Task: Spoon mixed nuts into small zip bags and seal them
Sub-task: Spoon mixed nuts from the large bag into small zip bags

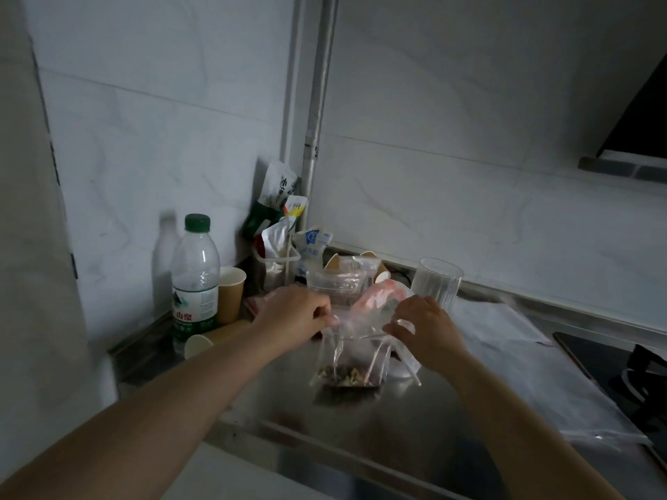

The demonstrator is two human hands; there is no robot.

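A small clear zip bag (352,359) stands upright on the steel counter (426,409), with mixed nuts (346,377) in its bottom. My left hand (292,315) pinches the bag's top left corner. My right hand (426,330) pinches the top right end of the zip strip. A white spoon handle (409,369) sticks out low behind the bag, to its right. Behind the bag stands a clear container (334,285), and a pink-tinted bag (379,299) lies beside it.
A water bottle (195,279) with a green cap stands at left, with a brown paper cup (229,294) upright behind it and another paper cup (207,342) lying on its side. Snack packets (278,218) fill the corner. A ribbed glass (436,283), flat plastic bags (534,373) and a hob (635,377) are at right.
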